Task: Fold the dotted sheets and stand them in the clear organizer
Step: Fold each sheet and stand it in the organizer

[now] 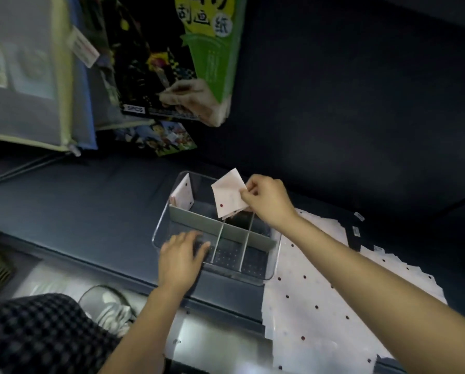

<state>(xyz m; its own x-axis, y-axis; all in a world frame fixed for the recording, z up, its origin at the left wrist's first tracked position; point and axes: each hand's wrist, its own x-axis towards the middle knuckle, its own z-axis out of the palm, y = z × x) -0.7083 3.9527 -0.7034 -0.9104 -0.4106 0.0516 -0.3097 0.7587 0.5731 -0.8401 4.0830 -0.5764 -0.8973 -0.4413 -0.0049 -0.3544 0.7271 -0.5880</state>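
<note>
I see a clear plastic organizer (pixel 272 268) with rounded corners sitting on a dark, smooth padded bench (pixel 77 206). Flat grey dividers (pixel 220 230) split it into compartments, and its floor shows a fine dotted texture. My right hand (pixel 266 198) pinches a folded sheet (pixel 227 194) between thumb and fingertips; the sheet is thin, white, creased into a rough diamond with one dark dot showing, and it hangs tilted over the organizer's far compartments, its lower corner dipping toward them. Whether that corner touches the bottom I cannot tell. Another folded sheet (pixel 184 194) stands upright in the far left corner, well apart from my right hand. My left hand (pixel 181 252) rests with straight, spread fingers over the organizer's near left rim, gripping nothing. To the right, just beside and partly under the organizer, flat white dotted sheets (pixel 320 300) lie in a fanned stack with jagged edges. Glossy printed packets (pixel 172 58) lean at the back left.
</note>
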